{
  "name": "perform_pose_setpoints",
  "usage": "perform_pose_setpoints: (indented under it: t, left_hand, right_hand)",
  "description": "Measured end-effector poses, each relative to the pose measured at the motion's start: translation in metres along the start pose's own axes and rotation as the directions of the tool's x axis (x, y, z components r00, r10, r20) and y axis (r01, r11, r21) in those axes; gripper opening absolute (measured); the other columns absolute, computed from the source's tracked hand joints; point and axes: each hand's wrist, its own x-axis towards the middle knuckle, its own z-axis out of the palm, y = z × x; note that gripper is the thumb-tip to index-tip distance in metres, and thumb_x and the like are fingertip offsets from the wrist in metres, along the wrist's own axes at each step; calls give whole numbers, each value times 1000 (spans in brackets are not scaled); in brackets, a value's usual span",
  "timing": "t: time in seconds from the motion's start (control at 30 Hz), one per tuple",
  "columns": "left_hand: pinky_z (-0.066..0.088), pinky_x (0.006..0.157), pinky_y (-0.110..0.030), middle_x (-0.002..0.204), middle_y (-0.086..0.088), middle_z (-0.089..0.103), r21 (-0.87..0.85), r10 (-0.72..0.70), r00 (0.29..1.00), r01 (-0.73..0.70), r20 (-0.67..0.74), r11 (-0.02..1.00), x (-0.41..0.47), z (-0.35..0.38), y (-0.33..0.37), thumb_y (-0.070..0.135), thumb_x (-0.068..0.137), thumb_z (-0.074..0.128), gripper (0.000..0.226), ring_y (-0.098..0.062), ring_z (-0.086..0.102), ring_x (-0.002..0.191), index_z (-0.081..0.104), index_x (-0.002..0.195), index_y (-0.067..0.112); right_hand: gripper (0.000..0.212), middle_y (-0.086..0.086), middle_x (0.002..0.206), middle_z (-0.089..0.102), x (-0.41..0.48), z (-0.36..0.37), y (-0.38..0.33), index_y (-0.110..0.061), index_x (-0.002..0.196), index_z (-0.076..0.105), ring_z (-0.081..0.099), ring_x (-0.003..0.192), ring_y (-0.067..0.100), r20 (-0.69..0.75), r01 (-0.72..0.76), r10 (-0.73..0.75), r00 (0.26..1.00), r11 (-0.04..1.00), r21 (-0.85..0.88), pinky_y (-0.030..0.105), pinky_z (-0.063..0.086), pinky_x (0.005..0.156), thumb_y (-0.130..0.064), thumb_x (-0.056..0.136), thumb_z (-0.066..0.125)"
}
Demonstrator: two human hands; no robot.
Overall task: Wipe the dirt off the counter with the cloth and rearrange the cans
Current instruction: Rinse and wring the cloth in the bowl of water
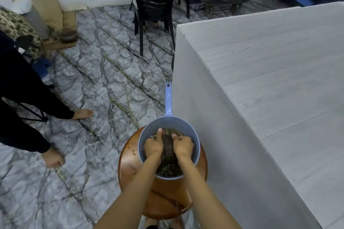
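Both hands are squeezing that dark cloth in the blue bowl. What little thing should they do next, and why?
Probably lift the cloth clear of the murky water and keep wringing. Left hand and right hand grip it together inside the blue bowl on the wooden stool, and the counter beside them waits.

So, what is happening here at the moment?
A person's left hand and right hand both grip a dark cloth inside a blue pan of murky water, which stands on a round wooden stool. The grey counter beside it is untouched; no cans are in view.
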Motion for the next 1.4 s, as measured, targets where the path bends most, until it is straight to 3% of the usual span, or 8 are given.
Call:
perform_pose_setpoints:
  t: [0.2, 0.3, 0.53, 0.67, 0.77, 0.93, 1.07, 1.4]
  left_hand:
    - [46, 96, -43, 120, -23, 59, -274, -170, 944, 249, 282, 929, 8, -2, 2, 17, 87, 58, 33, -35, 57, 106, 56, 113, -4]
    - [47, 92, -39, 118, -23, 60, -235, -117, 969, 168, 215, 957, 8, -2, -4, -5, 80, 53, 35, -35, 57, 104, 57, 114, -5]
    - [44, 89, -37, 113, -24, 64, 256, 133, 989, -146, 69, 956, 4, -5, -3, 30, 93, 48, 39, -37, 57, 107, 61, 108, -4]
    - [44, 81, -37, 108, -24, 63, 158, 42, 998, -50, 51, 986, 7, -1, 1, 38, 97, 34, 52, -34, 58, 96, 61, 104, -6]
    - [44, 89, -40, 116, -25, 60, 125, -23, 998, 16, 51, 992, 7, 1, 2, 37, 98, 27, 54, -37, 56, 108, 59, 108, -6]
    - [42, 102, -41, 127, -20, 55, -122, -31, 954, 71, 300, 990, 2, -1, 1, 13, 86, 59, 46, -34, 51, 116, 46, 129, 3]
    - [43, 101, -41, 124, -20, 57, -166, -5, 975, 42, 221, 985, 9, -4, -2, 7, 82, 63, 44, -34, 53, 114, 51, 124, 4]
    - [43, 87, -37, 117, -23, 61, -207, -118, 984, 144, 129, 968, 12, 0, 1, 32, 96, 39, 42, -35, 55, 108, 58, 113, -2]
  right_hand:
    - [44, 10, 109, 63, 2, 3, 1, -5, 111, 61, 58, 107, 31, 143, -70, 56, 988, 993, 95, 36, 45, 93, -41, 88, 56]
    - [30, 12, 116, 64, 5, 4, 5, -9, 111, 61, 59, 109, 31, 94, 23, -13, 995, 995, -102, 36, 48, 95, -26, 87, 59]
    - [34, 14, 114, 65, 4, 2, -4, -4, 110, 63, 61, 104, 31, -28, 5, -15, 999, 938, -346, 36, 49, 82, -24, 95, 40]
    - [49, 11, 125, 58, 5, 6, -4, -17, 130, 45, 54, 117, 32, 169, 111, -66, 983, 954, -278, 40, 43, 96, -45, 90, 49]
    - [36, 11, 119, 64, 10, 6, -3, -14, 116, 61, 59, 109, 31, 104, 118, -95, 990, 964, -239, 36, 47, 91, -37, 91, 51]
    - [44, 16, 111, 66, 12, 3, -3, -3, 105, 65, 60, 101, 30, 10, -20, 21, 1000, 996, -84, 32, 43, 80, -33, 98, 34]
    - [37, 10, 122, 61, 13, 3, -3, -9, 120, 58, 54, 114, 27, 192, -47, 22, 981, 991, 125, 29, 40, 92, -32, 92, 51]
    - [42, 16, 113, 65, 11, -1, -3, -5, 110, 64, 59, 107, 32, 19, 102, -101, 995, 991, -86, 30, 43, 83, -36, 97, 39]
